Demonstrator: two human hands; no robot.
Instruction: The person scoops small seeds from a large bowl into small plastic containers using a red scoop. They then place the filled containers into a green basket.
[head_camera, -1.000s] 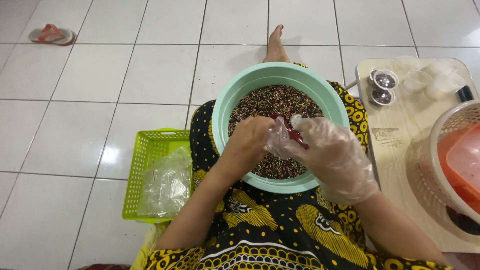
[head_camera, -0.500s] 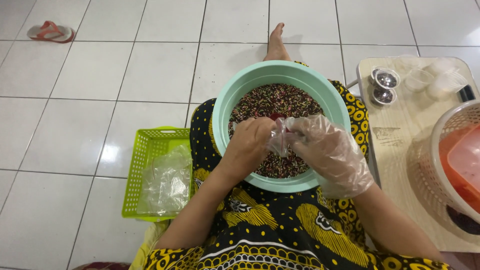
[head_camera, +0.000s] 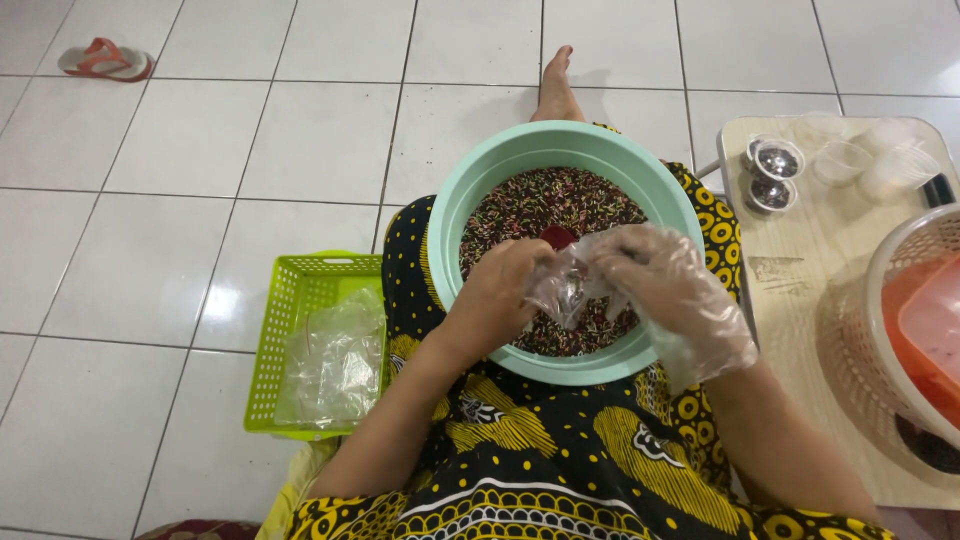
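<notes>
Currently, over the mint bowl (head_camera: 560, 160) of dark mixed grains on my lap: 2 hands. Left hand (head_camera: 500, 295) pinched on a small clear bag (head_camera: 563, 290); gloved right hand (head_camera: 665, 290) gripping its other edge. Step, as I judge: opening the bag; next needs its mouth spread wide.

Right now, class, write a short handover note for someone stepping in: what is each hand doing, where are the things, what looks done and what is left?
Left hand: bare, pinching one edge of a small clear plastic bag over the bowl.
Right hand: in a loose clear glove, gripping the bag's other side.
The green bowl sits on the lap, full of dark mixed sprinkles, with a red scoop half buried in them.
Spare bags lie in the lime basket on the floor by the left side.
Done: bag held over the bowl. Whether it holds anything is unclear.
Left: most sprinkles remain in the bowl.
</notes>
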